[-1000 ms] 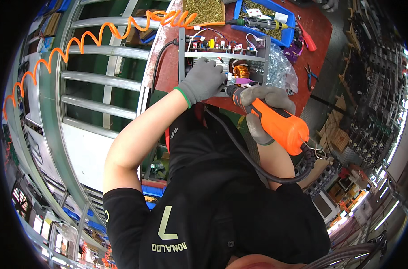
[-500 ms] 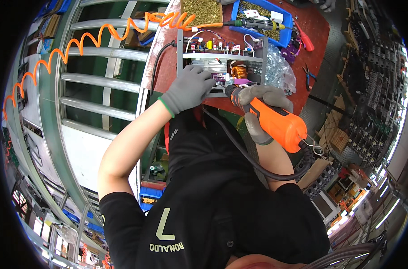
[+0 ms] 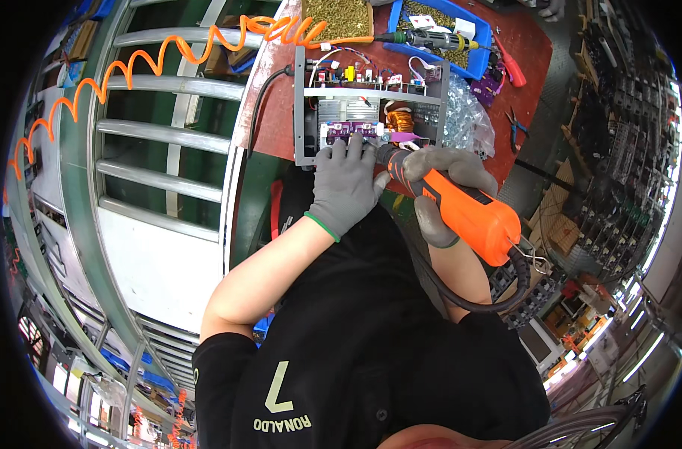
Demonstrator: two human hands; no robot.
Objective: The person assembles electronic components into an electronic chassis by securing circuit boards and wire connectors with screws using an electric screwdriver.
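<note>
My left hand (image 3: 346, 183), in a grey glove with a green cuff edge, lies with outstretched fingers on the near side of an open grey metal chassis (image 3: 300, 112). Its fingertips touch a purple circuit board (image 3: 341, 130) there. Wrapped round an orange power screwdriver (image 3: 482, 223) is my gloved right hand (image 3: 457, 165). The tool's nose points at the near edge of the chassis, beside my left fingers, and its tip is hidden. Inside the chassis sit a finned silver heat sink (image 3: 348, 110), a copper coil (image 3: 399, 120) and a row of wired electronic parts (image 3: 363, 76).
Beyond the chassis are a tray of small brass-coloured parts (image 3: 339, 21) and a blue bin (image 3: 472, 67) with a slim screwdriver (image 3: 431, 39) across it. A clear plastic bag (image 3: 467, 123), red-handled tool (image 3: 512, 69) and pliers (image 3: 515, 131) lie right. A roller conveyor (image 3: 161, 135) stands left.
My left hand has slid right and nearer to me, uncovering more of the purple board. The orange screwdriver has shifted slightly right and toward me, still in my right hand.
</note>
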